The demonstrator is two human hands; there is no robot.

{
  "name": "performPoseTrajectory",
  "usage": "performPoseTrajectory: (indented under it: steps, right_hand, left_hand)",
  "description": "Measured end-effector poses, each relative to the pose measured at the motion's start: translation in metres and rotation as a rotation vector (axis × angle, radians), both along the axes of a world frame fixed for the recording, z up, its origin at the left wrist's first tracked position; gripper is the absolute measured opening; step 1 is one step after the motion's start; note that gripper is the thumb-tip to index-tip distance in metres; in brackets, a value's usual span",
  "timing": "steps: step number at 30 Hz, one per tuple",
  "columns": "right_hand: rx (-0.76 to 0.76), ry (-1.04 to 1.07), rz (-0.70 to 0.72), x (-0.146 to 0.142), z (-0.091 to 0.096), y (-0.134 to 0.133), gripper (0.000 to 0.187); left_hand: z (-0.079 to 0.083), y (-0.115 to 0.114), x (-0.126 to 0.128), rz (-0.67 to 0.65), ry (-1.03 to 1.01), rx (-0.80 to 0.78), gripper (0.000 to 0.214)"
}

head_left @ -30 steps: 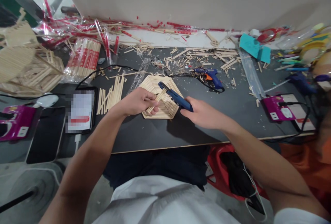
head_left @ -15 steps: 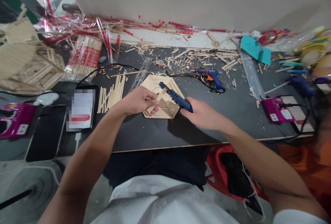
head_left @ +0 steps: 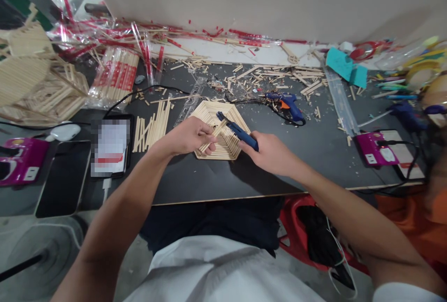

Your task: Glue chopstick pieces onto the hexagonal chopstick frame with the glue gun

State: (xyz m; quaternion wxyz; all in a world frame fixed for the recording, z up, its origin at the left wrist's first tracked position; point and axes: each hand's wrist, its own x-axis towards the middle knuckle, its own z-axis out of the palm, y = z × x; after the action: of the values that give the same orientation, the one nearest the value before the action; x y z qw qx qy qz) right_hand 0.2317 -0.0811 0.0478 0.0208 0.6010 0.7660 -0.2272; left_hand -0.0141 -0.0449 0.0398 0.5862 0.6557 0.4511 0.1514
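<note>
My left hand point(head_left: 192, 135) is closed in a pinch on a few thin wooden sticks point(head_left: 218, 130), which point up and to the right. My right hand point(head_left: 275, 153) grips blue-handled cutters point(head_left: 243, 136), and their dark jaws meet the far ends of the sticks. Whether the blades are closed on the wood is too small to tell. Directly beneath both hands lies a hexagonal wooden-stick frame point(head_left: 220, 156), built in stepped layers, on the dark table point(head_left: 195, 183). My left hand and the sticks cover part of it.
Loose sticks point(head_left: 158, 125) lie left of the frame. A blue hot glue gun point(head_left: 291, 108) rests behind on the right. Cut scraps point(head_left: 258, 74) litter the back. Phones point(head_left: 63, 181), purple power sockets point(head_left: 375, 148), packaged sticks point(head_left: 115, 74) and finished stick pieces point(head_left: 24, 83) stand at the sides.
The cutters have shifted slightly, and my right thumb has moved a little along the handle. My left hand keeps its hold on the sticks, almost in the same place.
</note>
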Motion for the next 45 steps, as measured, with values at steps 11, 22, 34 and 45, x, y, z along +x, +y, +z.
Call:
performPoseTrajectory:
  steps: [11, 22, 34, 45]
  right_hand:
    - [0.114, 0.082, -0.068, 0.004, -0.02, -0.003, 0.055]
    - [0.297, 0.057, -0.259, 0.042, -0.025, -0.007, 0.06]
    - [0.623, -0.412, -0.269, 0.081, -0.058, -0.047, 0.061]
    - [0.676, -0.46, -0.278, 0.085, -0.064, -0.055, 0.065]
  left_hand:
    - [0.003, 0.0, 0.0, -0.05, 0.021, 0.012, 0.029]
    - [0.01, -0.001, -0.006, 0.148, -0.003, -0.009, 0.025]
    - [0.048, -0.04, -0.038, 0.424, 0.986, 0.465, 0.028]
    - [0.044, -0.05, -0.055, 0.512, 1.378, 0.361, 0.035]
